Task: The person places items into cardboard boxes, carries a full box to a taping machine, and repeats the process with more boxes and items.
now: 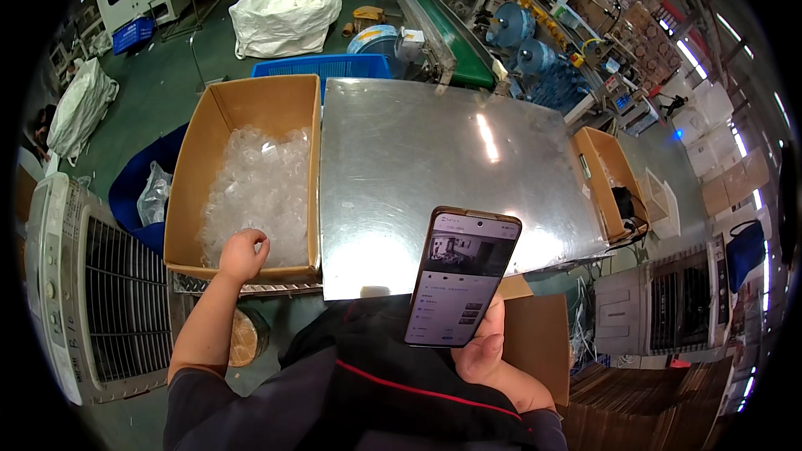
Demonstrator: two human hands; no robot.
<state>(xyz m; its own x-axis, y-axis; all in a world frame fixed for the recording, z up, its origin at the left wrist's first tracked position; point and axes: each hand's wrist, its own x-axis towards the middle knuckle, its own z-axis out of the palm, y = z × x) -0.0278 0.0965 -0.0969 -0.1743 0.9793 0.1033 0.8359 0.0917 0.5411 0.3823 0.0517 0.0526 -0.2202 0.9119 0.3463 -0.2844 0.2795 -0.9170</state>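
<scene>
A smartphone point(459, 292) with a lit screen stands tilted up in front of my body, by the near edge of the metal table point(418, 167). My right hand point(483, 347) is closed round its lower right side, partly hidden behind it. On the left, my left hand point(244, 255) is at the near rim of an open cardboard box point(188, 200), its fingers curled in and nothing visible in them. Whether it touches the rim, I cannot tell. Many small clear plastic pieces point(263, 188) fill the lower part of that box.
A smaller cardboard box point(597, 163) stands at the table's right end. Beyond the table are a blue crate point(334, 65), a green conveyor point(447, 33) and a white sack point(284, 17). Grilled machines flank me, the left one point(117, 292) close by.
</scene>
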